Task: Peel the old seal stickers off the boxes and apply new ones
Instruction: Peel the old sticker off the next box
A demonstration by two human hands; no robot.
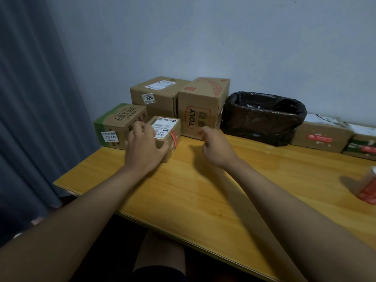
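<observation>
Wooden desk (203, 190) against a pale wall, boxes lining the back edge. Left hand (145, 148) is gripping the small box (169, 129) near the desk's left end; the red seal sticker (174, 137) is sitting over its right edge. Right hand (215, 147) is hovering beside it, loosely curled, holding nothing. Risk: sticker tearing if peeled fast; box sliding if the grip slackens.

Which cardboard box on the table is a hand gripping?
The small brown cardboard box with the red seal sticker; the left hand grips it, the others stand untouched.
</observation>
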